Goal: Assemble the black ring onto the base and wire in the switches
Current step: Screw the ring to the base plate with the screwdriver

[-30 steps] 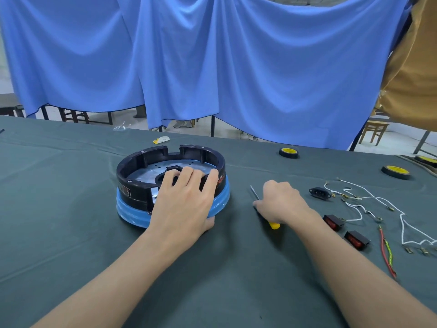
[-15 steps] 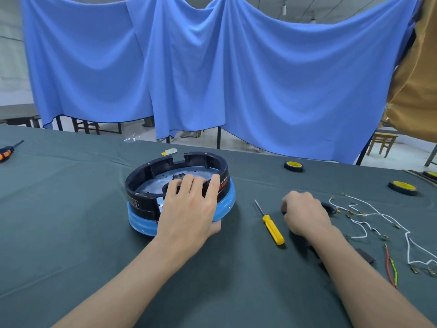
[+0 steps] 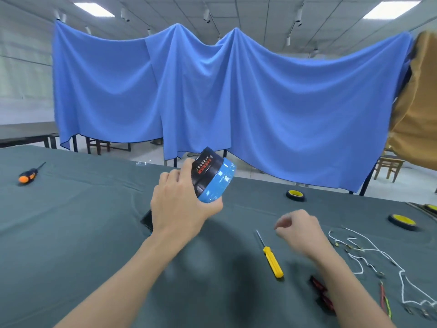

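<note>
My left hand [image 3: 182, 204] grips the black ring [image 3: 205, 169] and the blue base [image 3: 218, 183] together and holds them tipped up on edge, the blue side facing right. The ring's lower end [image 3: 147, 220] shows dark near the cloth beside my wrist. My right hand [image 3: 300, 229] hovers low over the table with curled fingers, left of the white wires [image 3: 378, 253]. Whether it holds anything is hidden. Two red switches [image 3: 319, 286] lie partly under my right forearm.
A yellow screwdriver [image 3: 273, 259] lies between my hands. Red and green-yellow wires [image 3: 384, 300] lie at the right. Yellow-cored tape rolls [image 3: 295, 195] [image 3: 403, 222] sit further back. An orange-and-black screwdriver [image 3: 28, 176] lies far left. Blue cloth hangs behind the table [image 3: 71, 233].
My left hand has tipped the ring and base up from lying flat. My right hand left the yellow screwdriver and moved right to where a black socket lay. The camera tilted up.
</note>
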